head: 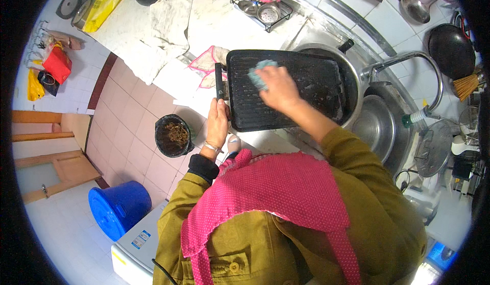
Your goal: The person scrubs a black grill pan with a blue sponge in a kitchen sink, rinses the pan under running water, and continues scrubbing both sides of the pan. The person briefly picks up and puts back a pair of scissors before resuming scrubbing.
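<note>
A black rectangular griddle pan (pixel 252 110) with a ridged surface lies across the counter edge and the sink basin (pixel 358 93). At its near left corner, my left hand (pixel 216 128) holds the end of the black side handle (pixel 219 80). My right hand (pixel 281 90) presses a pale green scrubbing cloth (pixel 263 74) onto the ridges, left of the pan's middle. The hand is slightly blurred. Wet, shiny patches show on the pan's right part. A second black handle (pixel 346 46) shows beyond its far right corner.
Right of the pan stand a curved faucet (pixel 436 70) and a metal basin (pixel 373 128). Pink-edged cloths (pixel 208 61) lie by the left handle. Behind is a wire rack (pixel 268 20) with strainers. A lined waste bin (pixel 174 135) and a blue lidded bucket (pixel 120 208) stand on the floor.
</note>
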A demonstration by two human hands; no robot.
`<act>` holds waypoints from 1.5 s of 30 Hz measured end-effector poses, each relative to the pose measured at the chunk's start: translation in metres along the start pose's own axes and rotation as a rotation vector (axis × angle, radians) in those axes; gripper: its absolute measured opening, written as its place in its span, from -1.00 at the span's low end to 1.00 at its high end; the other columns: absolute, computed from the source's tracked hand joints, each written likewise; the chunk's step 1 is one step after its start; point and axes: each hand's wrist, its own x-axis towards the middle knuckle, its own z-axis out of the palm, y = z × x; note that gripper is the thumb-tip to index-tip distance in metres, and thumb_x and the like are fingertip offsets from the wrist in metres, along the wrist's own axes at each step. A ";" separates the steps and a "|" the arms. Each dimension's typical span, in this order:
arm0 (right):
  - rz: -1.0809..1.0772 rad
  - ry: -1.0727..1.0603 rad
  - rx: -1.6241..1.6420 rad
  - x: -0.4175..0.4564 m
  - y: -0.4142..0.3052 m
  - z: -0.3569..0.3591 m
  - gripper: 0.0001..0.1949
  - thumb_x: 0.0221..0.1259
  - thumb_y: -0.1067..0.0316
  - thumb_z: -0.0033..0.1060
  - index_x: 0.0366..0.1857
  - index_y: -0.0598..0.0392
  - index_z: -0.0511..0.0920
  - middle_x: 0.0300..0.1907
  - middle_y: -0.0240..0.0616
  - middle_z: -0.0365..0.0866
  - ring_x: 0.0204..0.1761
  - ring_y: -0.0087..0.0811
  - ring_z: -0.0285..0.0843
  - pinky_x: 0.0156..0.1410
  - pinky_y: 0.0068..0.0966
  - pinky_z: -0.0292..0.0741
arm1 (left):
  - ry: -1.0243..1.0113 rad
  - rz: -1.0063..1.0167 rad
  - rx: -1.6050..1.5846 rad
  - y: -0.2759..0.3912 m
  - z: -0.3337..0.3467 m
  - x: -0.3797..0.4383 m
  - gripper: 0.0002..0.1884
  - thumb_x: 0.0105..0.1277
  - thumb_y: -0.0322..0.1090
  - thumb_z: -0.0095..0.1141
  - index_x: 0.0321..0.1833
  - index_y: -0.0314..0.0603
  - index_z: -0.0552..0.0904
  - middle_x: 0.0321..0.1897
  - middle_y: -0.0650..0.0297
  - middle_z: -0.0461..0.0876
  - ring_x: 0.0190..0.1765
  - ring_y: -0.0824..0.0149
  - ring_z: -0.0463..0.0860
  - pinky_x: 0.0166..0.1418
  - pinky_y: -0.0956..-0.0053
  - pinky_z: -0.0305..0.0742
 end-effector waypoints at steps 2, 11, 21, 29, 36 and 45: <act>-0.070 -0.057 0.096 -0.003 -0.040 0.005 -0.39 -0.07 0.26 0.32 0.21 0.07 0.48 0.15 -0.11 0.43 0.11 -0.07 0.37 0.27 -0.23 0.41 | -0.006 0.026 -0.031 -0.002 0.003 0.002 -0.64 0.59 -0.08 -0.26 -0.30 -0.19 0.35 -0.57 0.35 0.35 -0.50 0.46 0.32 -0.39 0.50 0.32; -0.394 -0.207 0.076 -0.065 -0.026 -0.006 -0.55 0.14 0.33 0.13 0.19 -0.11 0.54 0.18 -0.31 0.46 0.20 -0.13 0.35 0.23 -0.13 0.37 | 0.000 -0.029 -0.171 -0.002 0.003 0.002 -0.65 0.58 -0.09 -0.24 -0.33 -0.16 0.34 -0.54 0.40 0.33 -0.50 0.51 0.29 -0.42 0.56 0.29; -0.620 -0.133 0.301 -0.058 0.002 0.007 -0.77 0.14 0.35 0.07 -0.18 -0.07 0.69 -0.06 -0.33 0.59 0.09 -0.17 0.43 0.18 -0.29 0.45 | 0.051 -0.027 -0.064 -0.002 0.010 0.005 -0.66 0.58 -0.13 -0.24 -0.33 -0.19 0.37 -0.53 0.37 0.36 -0.50 0.49 0.31 -0.41 0.53 0.28; -0.439 -0.170 0.286 -0.048 -0.019 0.003 -0.76 0.07 0.30 0.34 -0.15 -0.14 0.63 0.01 -0.43 0.57 0.07 -0.24 0.45 0.28 -0.32 0.42 | 0.025 -0.027 -0.026 0.009 0.001 0.000 -0.68 0.58 -0.13 -0.24 -0.30 -0.19 0.36 -0.55 0.40 0.33 -0.50 0.51 0.29 -0.42 0.54 0.29; 0.098 0.214 0.088 -0.096 0.113 -0.016 -0.71 0.10 0.29 0.31 -0.08 -0.04 0.56 0.00 -0.17 0.53 0.04 -0.03 0.46 0.15 -0.18 0.43 | 0.020 -0.008 -0.059 0.004 0.003 0.002 -0.68 0.58 -0.13 -0.24 -0.33 -0.16 0.36 -0.56 0.40 0.34 -0.51 0.51 0.30 -0.41 0.55 0.30; 0.694 0.153 1.167 -0.040 0.056 -0.019 -0.63 0.29 0.20 0.27 0.07 0.20 0.55 -0.06 -0.27 0.61 -0.06 -0.49 0.51 0.05 -0.51 0.43 | -0.133 -0.168 -0.410 -0.011 -0.011 -0.013 -0.73 0.49 -0.18 -0.01 0.04 -0.25 0.51 -0.20 0.35 0.53 -0.12 0.48 0.45 0.05 0.56 0.36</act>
